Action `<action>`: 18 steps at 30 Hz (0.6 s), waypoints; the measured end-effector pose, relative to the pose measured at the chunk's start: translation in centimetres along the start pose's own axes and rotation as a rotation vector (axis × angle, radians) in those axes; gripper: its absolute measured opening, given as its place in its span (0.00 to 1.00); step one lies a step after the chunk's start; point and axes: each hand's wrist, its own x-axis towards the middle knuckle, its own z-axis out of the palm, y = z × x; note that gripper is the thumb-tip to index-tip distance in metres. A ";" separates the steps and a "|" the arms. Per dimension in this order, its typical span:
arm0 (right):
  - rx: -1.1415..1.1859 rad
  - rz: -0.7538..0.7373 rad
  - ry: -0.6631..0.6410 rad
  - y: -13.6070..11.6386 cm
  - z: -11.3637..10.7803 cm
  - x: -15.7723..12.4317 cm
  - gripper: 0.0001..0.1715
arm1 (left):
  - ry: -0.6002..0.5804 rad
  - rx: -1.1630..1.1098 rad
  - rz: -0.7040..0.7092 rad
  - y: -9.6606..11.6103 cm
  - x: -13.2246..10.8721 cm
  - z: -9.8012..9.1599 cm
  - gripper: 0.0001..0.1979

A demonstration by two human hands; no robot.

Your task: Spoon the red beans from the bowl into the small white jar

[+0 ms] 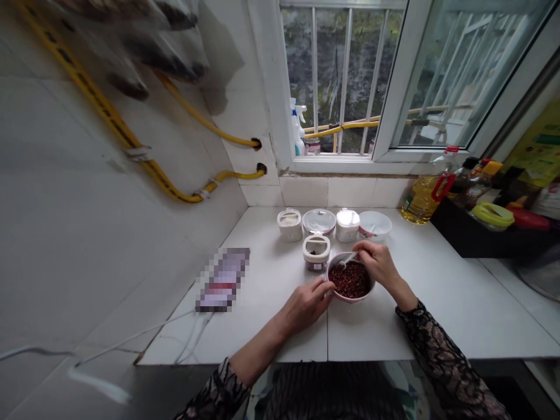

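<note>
A white bowl (351, 300) with a pinkish rim stands on the counter, filled with dark red flakes (351, 281) that look like crushed dried chili. My left hand (308, 304) grips the bowl's left rim, thumb and fingers closed on it. Between the fingers of my right hand (380, 265) is a small white spoon (348, 260), its tip resting in the red flakes. Just behind the bowl sits a small clear seasoning jar (316, 254) with a white-framed lid and some dark contents.
Along the back stand two more seasoning jars (289, 226) (348, 226), a lidded bowl (319, 223) and a white bowl (375, 225). An oil bottle (417, 198) and a black rack (455, 233) of bottles are at right. A pixelated, corded device (224, 280) lies left.
</note>
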 end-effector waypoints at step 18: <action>0.227 0.157 0.036 0.0 -0.4 0.3 0.11 | -0.018 0.014 -0.011 -0.1 -0.1 0.0 0.08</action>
